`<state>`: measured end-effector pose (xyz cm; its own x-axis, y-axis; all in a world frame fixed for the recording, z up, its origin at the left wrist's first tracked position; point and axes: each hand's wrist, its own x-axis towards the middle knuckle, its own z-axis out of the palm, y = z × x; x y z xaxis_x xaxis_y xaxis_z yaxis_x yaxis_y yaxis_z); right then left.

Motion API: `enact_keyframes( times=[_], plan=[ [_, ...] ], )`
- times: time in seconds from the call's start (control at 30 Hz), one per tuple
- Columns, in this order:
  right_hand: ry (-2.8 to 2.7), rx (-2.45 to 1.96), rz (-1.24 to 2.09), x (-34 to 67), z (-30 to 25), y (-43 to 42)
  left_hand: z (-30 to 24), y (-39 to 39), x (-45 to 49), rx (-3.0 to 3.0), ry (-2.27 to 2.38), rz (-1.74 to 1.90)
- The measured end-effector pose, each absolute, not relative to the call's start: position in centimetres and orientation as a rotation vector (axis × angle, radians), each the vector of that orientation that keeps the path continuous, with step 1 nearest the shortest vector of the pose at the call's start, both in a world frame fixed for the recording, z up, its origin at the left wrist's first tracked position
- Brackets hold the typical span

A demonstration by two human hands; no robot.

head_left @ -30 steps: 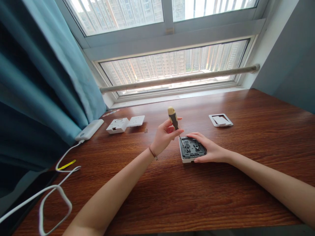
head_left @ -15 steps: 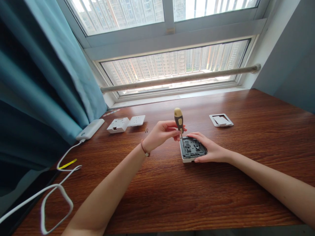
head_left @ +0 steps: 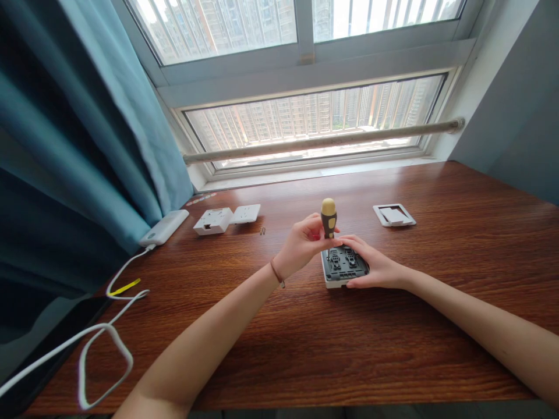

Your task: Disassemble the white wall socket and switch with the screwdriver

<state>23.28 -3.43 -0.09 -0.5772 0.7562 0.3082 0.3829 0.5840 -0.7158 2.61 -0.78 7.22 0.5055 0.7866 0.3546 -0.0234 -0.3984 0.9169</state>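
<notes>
The grey switch module (head_left: 344,266) lies flat on the worktop (head_left: 305,349), about dead centre, with its open back facing up. The screwdriver (head_left: 328,214) stands nearly upright over the module's far left corner, yellow knob on top. Its tip is hidden behind fingers, so I can't tell what it touches. The left hand (head_left: 303,244) comes in from the left and is closed around the handle. The right hand (head_left: 378,269) is cupped over the module's right and far edges, pinning it down. Further out, two tiny screws (head_left: 262,231) lie far left, then white socket parts (head_left: 213,220) and a power bank (head_left: 165,227). A white frame (head_left: 393,215) sits far right.
</notes>
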Motion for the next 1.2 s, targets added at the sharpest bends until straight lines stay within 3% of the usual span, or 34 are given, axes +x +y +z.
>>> enact_keyframes(
  times=[0.53,1.2],
  plan=[
    [-2.228,-0.918,0.809,23.1,0.4,-3.6,8.8,0.9,-0.1,1.663,0.534,0.727],
    [-2.229,-0.929,0.798,23.1,0.4,-3.5,6.0,-0.4,2.2,1.625,0.621,1.121]
  ],
)
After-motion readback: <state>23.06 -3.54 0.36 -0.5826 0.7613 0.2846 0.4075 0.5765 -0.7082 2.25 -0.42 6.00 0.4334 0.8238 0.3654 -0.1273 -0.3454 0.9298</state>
